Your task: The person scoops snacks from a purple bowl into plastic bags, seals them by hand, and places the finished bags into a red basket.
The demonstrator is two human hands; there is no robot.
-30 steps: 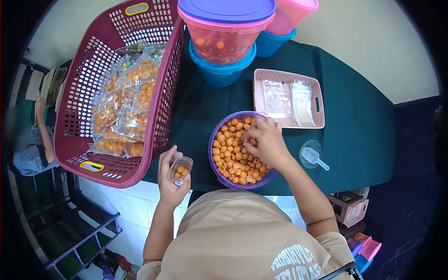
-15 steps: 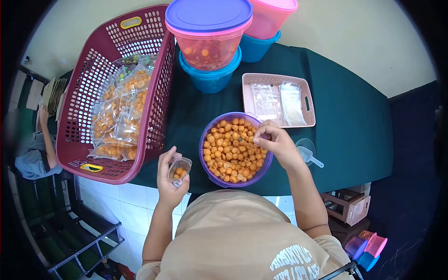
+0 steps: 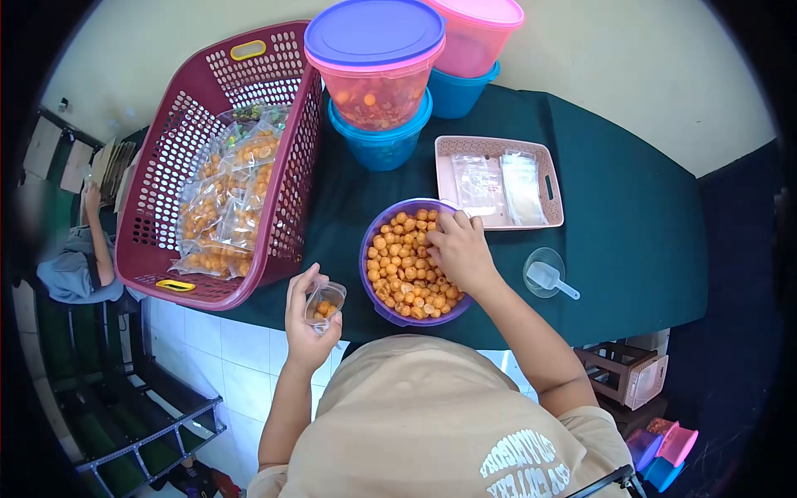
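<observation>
In my left hand [image 3: 307, 336] is a small clear plastic bag [image 3: 329, 292], its mouth spread by my fingers. A few round orange snack balls [image 3: 325, 310] lie inside it. The purple bowl [image 3: 365, 286] to its right is filled with the same orange snack balls [image 3: 403, 270]. Over the bowl's right side, my right hand [image 3: 459, 253] reaches down with bent fingers that touch the balls. Its fingertips are partly hidden, so what they pinch cannot be made out.
A maroon basket [image 3: 278, 212] at left holds several filled bags [image 3: 224, 199]. Lidded tubs [image 3: 378, 79] stack behind the bowl. A pink tray [image 3: 442, 166] carries clear bags [image 3: 521, 187]. A white scoop [image 3: 548, 276] rests in a clear bowl [image 3: 531, 257]. Another person [image 3: 79, 266] is far left.
My right hand has moved left and down from the bowl's right rim onto the snack balls. My left hand still holds the bag. The whole view has shifted slightly.
</observation>
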